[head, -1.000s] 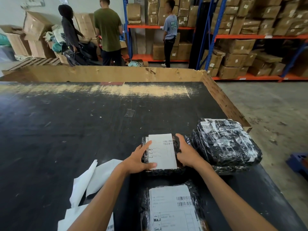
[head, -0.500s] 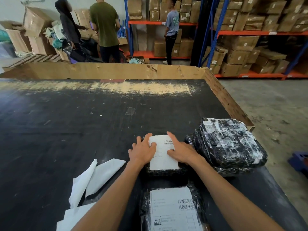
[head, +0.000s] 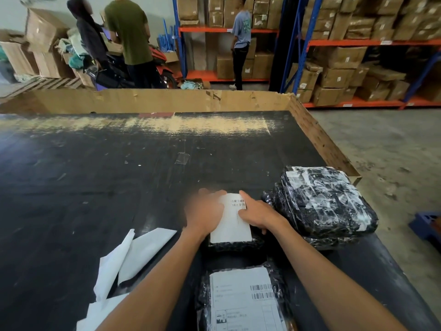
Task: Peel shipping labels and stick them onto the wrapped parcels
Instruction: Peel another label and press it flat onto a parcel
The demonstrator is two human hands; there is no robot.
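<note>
A white shipping label (head: 232, 229) lies on a small black wrapped parcel (head: 235, 246) on the black table (head: 95, 187). My left hand (head: 205, 215), blurred by motion, lies flat over the label's left half. My right hand (head: 256, 215) presses flat on the label's right side, fingers pointing left. Nearer to me sits a second black parcel (head: 202, 297) carrying a stuck label (head: 245, 299). A stack of unlabelled black parcels (head: 322, 201) stands to the right.
Peeled white backing sheets (head: 133, 256) lie at the lower left. A cardboard wall (head: 143, 100) rims the table's far and right sides. Beyond it three people stand near boxes and blue-and-orange shelving (head: 346, 41). A blue crate (head: 427, 225) sits on the floor at right.
Both hands have slid inward and onto the label from the parcel's sides; the left hand is still moving across it.
</note>
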